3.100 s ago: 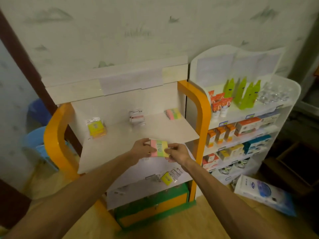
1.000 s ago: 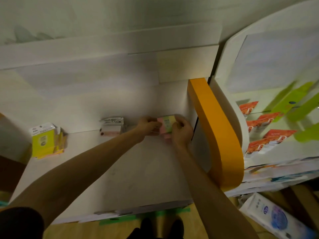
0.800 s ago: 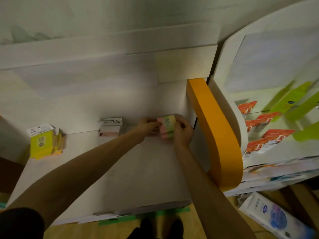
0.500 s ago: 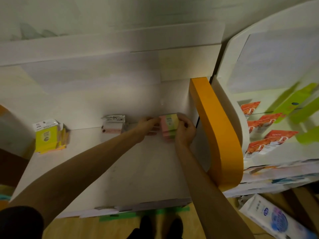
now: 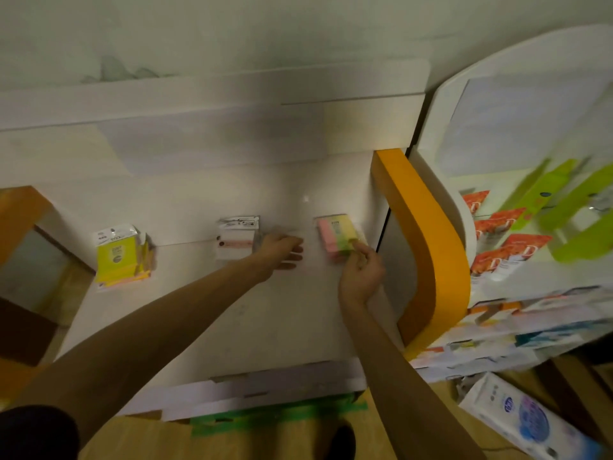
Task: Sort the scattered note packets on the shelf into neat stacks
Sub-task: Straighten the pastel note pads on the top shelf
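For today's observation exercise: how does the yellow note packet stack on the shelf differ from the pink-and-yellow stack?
The yellow note packet stack sits at the shelf's left end; the pink-and-yellow stack sits at the right end. The yellow one is untouched, while the right hand touches the pink-and-yellow one. One top packet is single-coloured, the other striped. Both stand against the back wall.

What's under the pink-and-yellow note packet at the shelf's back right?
More packets: the pink-and-yellow note packet tops a small stack on the white shelf; pink and green edges show beneath. The count is unclear, blurred.

We reach both bare arms forward; our left hand [image 5: 282,250] lies open with fingers extended, our right hand [image 5: 361,270] loosely curled.
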